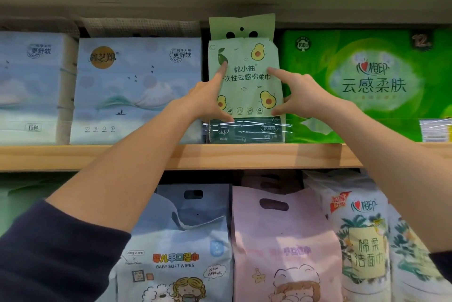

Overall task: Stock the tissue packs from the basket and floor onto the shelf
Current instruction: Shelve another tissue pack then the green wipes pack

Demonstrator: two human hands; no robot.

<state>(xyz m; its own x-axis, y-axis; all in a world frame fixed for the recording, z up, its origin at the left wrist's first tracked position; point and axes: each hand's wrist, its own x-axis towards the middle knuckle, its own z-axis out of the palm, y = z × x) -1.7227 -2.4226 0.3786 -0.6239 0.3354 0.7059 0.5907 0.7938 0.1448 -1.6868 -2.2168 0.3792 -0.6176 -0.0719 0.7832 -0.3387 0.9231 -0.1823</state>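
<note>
A pale green avocado-print tissue pack [247, 81] stands upright on the upper shelf [171, 156], near the middle of the board's length and just behind its front edge. It fills a narrow slot between a blue mountain-print pack [137, 91] on its left and a large bright green pack [367, 86] on its right; both neighbours sit close against its sides, with only a thin dark gap on the left. Its folded handle flap rises almost to the underside of the board above, so little room shows overhead.

The left hand [208, 98] presses on the pack's left edge, index finger stretched flat up the front face, thumb down at the lower left corner. The right hand [300, 98] mirrors it on the right edge, index finger on the face, thumb at the lower right corner. Each grip is spread wide and flat against the pack, not wrapped round it. Both forearms cross the shelf's front edge from below.

Under the board, a blue baby wipes bag [178, 248], a pink bag [283, 245] and a white palm-print bag [364, 240] stand side by side, tops close to the board.
</note>
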